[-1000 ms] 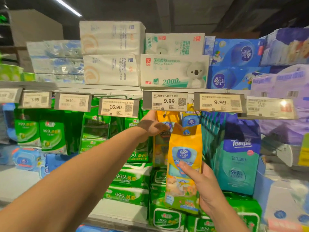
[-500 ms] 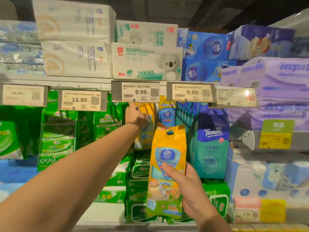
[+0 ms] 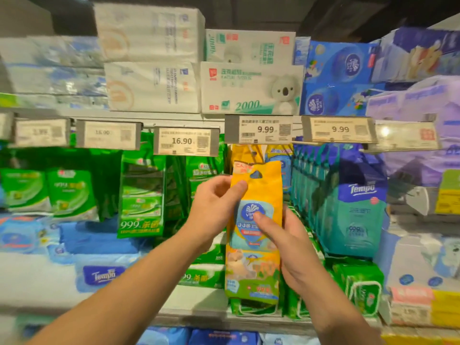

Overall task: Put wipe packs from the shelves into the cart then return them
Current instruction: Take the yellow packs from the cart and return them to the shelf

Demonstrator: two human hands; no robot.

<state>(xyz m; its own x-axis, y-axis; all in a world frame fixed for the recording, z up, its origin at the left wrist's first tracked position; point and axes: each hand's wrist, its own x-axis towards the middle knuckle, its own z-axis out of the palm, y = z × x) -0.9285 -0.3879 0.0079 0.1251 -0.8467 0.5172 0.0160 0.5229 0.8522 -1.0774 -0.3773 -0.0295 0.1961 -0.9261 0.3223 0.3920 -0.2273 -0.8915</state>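
Far to our left, green wipe packs [image 3: 72, 192] sat in rows on the shelf, and next to them a taller green pack [image 3: 142, 195] hung under the 16.90 price tag [image 3: 185, 141]. Our left hand [image 3: 211, 210] was up by the top of the yellow wipe pack [image 3: 255, 227], with the thumb and fingers pinching its upper left edge, just below the hanging hole. The pack stood upright in front of the shelf, under the 9.99 price tag [image 3: 265, 129], and more yellow packs hung on the hook right behind it. Our right hand [image 3: 288, 247] held the pack lower down, with the thumb pressed on the blue badge on the front and the fingers curled around the right side. To the right stood teal Tempo packs [image 3: 358, 215] in a row. We could not see the cart at all. We think this pack was either just coming off the hook or going back on, and we cannot tell which from here. So we cannot say how many packs were done or how many were left.
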